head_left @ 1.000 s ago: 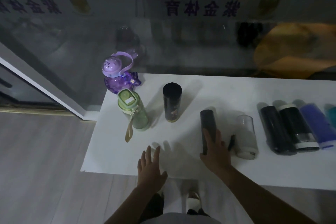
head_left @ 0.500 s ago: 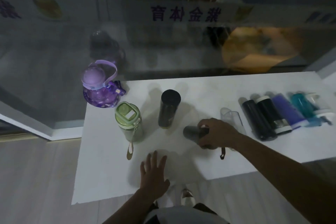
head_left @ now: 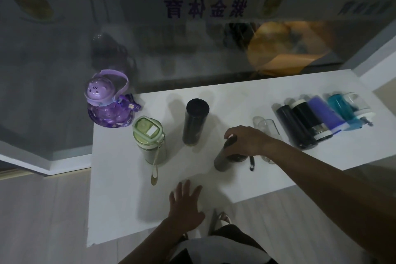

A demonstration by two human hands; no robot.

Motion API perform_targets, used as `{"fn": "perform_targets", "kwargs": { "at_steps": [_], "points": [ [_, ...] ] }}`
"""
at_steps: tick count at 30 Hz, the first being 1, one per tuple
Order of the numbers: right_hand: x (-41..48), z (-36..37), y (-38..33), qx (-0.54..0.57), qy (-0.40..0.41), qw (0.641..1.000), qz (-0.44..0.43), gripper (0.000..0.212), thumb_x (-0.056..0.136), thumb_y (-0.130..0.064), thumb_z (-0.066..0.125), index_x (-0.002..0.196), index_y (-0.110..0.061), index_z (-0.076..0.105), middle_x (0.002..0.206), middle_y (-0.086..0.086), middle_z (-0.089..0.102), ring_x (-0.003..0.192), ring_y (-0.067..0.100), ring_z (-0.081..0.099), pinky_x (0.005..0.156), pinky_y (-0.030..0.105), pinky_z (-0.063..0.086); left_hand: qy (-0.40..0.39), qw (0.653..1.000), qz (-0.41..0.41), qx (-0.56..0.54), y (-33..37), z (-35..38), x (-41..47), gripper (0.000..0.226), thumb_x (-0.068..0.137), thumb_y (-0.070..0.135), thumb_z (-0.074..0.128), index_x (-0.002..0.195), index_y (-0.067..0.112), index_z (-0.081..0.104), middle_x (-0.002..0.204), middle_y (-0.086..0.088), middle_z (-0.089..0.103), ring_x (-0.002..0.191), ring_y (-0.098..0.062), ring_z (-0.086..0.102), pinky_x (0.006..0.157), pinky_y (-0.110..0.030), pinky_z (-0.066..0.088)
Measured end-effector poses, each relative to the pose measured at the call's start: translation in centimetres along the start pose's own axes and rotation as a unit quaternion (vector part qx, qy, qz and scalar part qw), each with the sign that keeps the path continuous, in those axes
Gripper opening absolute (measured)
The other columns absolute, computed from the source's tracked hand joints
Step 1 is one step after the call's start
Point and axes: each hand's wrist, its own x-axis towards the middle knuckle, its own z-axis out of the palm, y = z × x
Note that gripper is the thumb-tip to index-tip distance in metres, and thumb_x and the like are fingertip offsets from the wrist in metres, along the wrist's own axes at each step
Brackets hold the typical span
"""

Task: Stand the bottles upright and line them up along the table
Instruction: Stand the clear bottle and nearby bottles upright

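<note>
My right hand (head_left: 246, 140) grips the top of a slim dark bottle (head_left: 222, 162), which stands nearly upright on the white table (head_left: 120, 210). My left hand (head_left: 185, 204) rests flat and open on the table near its front edge. To the left stand three upright bottles: a purple one with a cat lid (head_left: 107, 100), a green one with a strap (head_left: 150, 138) and a black tumbler (head_left: 195, 121). A clear bottle (head_left: 265, 126) lies behind my right hand. At the right lie several bottles side by side: black (head_left: 295, 128), black with a silver band (head_left: 310, 120), purple-blue (head_left: 326, 113), teal (head_left: 342, 111).
A glass wall with reflections runs along the table's far edge. The table's left edge is just beyond the purple bottle. Wooden floor lies to the left and in front. My feet show below the front edge.
My right hand has lifted the slim dark bottle from lying flat to standing nearly upright. The left hand has stayed flat on the table. My view has swung to the right.
</note>
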Motion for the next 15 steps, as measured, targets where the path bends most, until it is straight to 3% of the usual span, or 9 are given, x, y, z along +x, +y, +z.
{"fn": "perform_targets", "kwargs": {
  "at_steps": [3,7,10,15],
  "points": [
    [-1.2,-0.2,1.0,0.100,0.039,0.994,0.009,0.058,0.076,-0.054,0.071,0.127,-0.033,0.055,0.133,-0.005,0.051,0.120,0.019,0.052,0.098,0.037,0.047,-0.050,0.997,0.054,-0.039,2.6,-1.4,-0.2,0.076,0.090,0.049,0.052,0.153,0.031,0.013,0.162,-0.006,0.008,0.149,-0.030,0.005,0.120,-0.047,0.012],
    [-3.4,0.2,4.7,0.118,0.125,0.984,0.038,0.063,0.082,-0.060,0.063,0.137,-0.034,0.045,0.144,-0.002,0.049,0.124,0.021,0.052,0.095,0.034,0.044,-0.116,0.974,0.154,-0.115,8.1,-3.4,0.1,0.072,0.088,0.047,0.058,0.149,0.029,0.025,0.157,0.001,0.028,0.144,-0.022,0.024,0.118,-0.043,0.022],
    [-5.1,0.3,9.0,0.108,0.181,0.975,0.075,0.071,0.081,-0.061,0.061,0.141,-0.029,0.041,0.146,0.001,0.048,0.126,0.025,0.052,0.102,0.042,0.046,-0.117,0.963,0.198,-0.140,12.1,-4.0,0.9,0.074,0.084,0.050,0.060,0.147,0.032,0.027,0.156,0.005,0.029,0.144,-0.020,0.026,0.117,-0.046,0.026],
    [-6.7,0.3,16.5,0.167,0.246,0.946,0.131,0.061,0.087,-0.049,0.063,0.138,-0.020,0.047,0.146,0.006,0.048,0.129,0.027,0.049,0.107,0.042,0.040,-0.050,0.958,0.212,-0.188,17.6,-5.1,2.2,0.076,0.085,0.051,0.059,0.148,0.040,0.018,0.161,0.007,0.015,0.148,-0.017,0.013,0.119,-0.045,0.020]
  ]
}}
